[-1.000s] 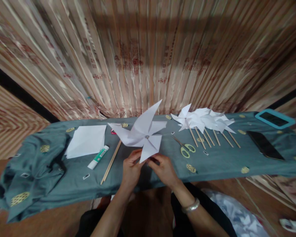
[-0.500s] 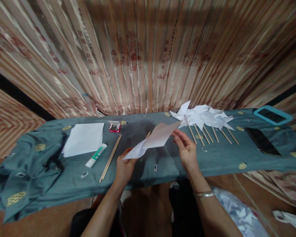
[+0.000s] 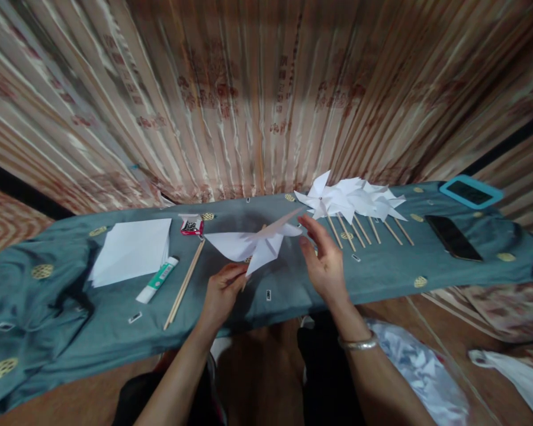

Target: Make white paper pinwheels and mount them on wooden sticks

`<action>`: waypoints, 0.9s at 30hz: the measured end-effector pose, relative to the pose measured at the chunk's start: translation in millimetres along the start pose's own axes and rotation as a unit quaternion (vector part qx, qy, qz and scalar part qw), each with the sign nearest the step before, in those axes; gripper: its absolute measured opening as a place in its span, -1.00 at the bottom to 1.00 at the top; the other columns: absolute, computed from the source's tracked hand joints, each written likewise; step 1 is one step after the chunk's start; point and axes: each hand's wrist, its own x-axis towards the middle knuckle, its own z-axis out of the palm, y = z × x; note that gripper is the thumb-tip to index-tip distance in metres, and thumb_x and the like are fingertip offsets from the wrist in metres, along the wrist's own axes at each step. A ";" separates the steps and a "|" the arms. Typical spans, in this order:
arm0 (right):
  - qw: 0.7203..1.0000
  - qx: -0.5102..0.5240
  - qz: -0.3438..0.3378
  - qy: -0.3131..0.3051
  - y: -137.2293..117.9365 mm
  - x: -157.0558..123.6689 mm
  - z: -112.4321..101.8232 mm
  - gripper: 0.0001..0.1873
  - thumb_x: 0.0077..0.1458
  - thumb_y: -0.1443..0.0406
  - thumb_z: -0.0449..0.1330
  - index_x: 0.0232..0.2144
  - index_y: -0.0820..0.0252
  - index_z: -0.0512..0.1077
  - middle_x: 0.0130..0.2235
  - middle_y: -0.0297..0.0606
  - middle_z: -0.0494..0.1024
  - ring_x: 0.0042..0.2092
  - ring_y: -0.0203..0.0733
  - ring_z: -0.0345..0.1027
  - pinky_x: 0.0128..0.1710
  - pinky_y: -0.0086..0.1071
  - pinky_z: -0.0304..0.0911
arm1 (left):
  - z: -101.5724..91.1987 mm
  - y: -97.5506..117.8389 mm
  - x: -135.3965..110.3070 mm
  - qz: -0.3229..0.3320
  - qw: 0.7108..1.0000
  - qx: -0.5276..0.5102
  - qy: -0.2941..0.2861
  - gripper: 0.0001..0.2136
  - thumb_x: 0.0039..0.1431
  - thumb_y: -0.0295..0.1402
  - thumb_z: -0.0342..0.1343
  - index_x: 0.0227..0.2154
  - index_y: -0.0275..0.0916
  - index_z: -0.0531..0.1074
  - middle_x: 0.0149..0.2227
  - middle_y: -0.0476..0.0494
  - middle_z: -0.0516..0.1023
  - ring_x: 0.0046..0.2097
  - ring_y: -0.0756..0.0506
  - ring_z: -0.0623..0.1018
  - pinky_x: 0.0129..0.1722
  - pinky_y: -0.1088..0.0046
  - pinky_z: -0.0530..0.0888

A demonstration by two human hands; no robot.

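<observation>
A white paper pinwheel (image 3: 262,241) is held above the middle of the cloth, its blades folded up and spread out. My left hand (image 3: 225,290) is closed on it from below, where a bit of wooden stick shows by the fingers. My right hand (image 3: 324,257) is at the pinwheel's right side with thumb and fingers apart, close to one blade tip; whether it touches the paper I cannot tell. To the right, several finished pinwheels (image 3: 353,198) overlap in a row with their sticks pointing toward me.
On the teal cloth (image 3: 293,296) lie a stack of white paper (image 3: 131,251), a glue stick (image 3: 157,280), loose wooden sticks (image 3: 184,284) and a small red box of pins (image 3: 192,225). A phone (image 3: 453,238) and a blue-framed device (image 3: 471,191) are at the right. Striped curtain (image 3: 249,118) stands behind.
The pinwheel has turned, so its separate blades now show. My right fingers have spread and moved away from the paper. The whole view has shifted slightly.
</observation>
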 end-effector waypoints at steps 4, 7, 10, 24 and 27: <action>0.999 0.041 0.031 0.008 6.7 1.7 0.1 -0.60 0.19 0.16 0.14 0.06 0.08 0.40 0.04 -0.14 0.54 0.07 -0.06 0.42 0.13 -0.10 0.27 | 1.8 -1.8 1.0 0.007 1.000 0.009 -0.022 -0.93 -0.20 -0.33 0.29 -0.63 -0.20 0.58 -0.53 -0.03 0.51 -0.45 -0.03 0.41 -0.45 0.50 0.32; 0.998 0.039 0.044 0.020 10.0 3.8 -0.2 -0.64 0.15 0.15 0.17 -0.02 0.09 0.47 -0.01 -0.16 0.58 0.01 -0.06 0.45 0.09 -0.12 0.30 | 2.9 -4.6 1.2 0.000 1.000 0.013 -0.028 -0.92 -0.20 -0.33 0.30 -0.63 -0.21 0.58 -0.55 -0.05 0.51 -0.45 -0.05 0.43 -0.44 0.49 0.32; 0.997 0.038 0.058 0.024 12.3 5.0 0.7 -0.69 0.12 0.15 0.20 -0.11 0.11 0.54 -0.08 -0.19 0.62 -0.07 -0.07 0.49 0.02 -0.16 0.33 | 3.3 -7.2 1.3 -0.007 0.999 0.014 -0.031 -0.91 -0.20 -0.32 0.31 -0.61 -0.22 0.59 -0.54 -0.06 0.54 -0.45 -0.06 0.46 -0.43 0.48 0.35; 0.955 0.177 0.204 -0.119 2.2 -7.1 20.4 -0.67 -0.14 0.01 0.35 -0.52 0.15 0.57 -0.54 -0.33 0.56 -0.50 -0.27 0.38 -0.45 -0.38 0.32 | -1.2 -8.2 2.5 0.006 1.000 -0.007 0.007 -0.85 -0.20 -0.32 0.30 -0.46 -0.16 0.65 -0.36 -0.10 0.67 -0.29 -0.13 0.59 -0.24 0.39 0.49; 0.919 0.198 0.231 -0.250 -4.6 -12.0 20.9 -0.66 -0.11 0.02 0.35 -0.44 0.16 0.59 -0.45 -0.27 0.62 -0.42 -0.26 0.45 -0.41 -0.41 0.34 | -4.5 -10.6 3.9 0.033 0.999 0.002 -0.011 -0.85 -0.16 -0.32 0.29 -0.44 -0.17 0.64 -0.35 -0.10 0.66 -0.30 -0.10 0.58 -0.28 0.42 0.49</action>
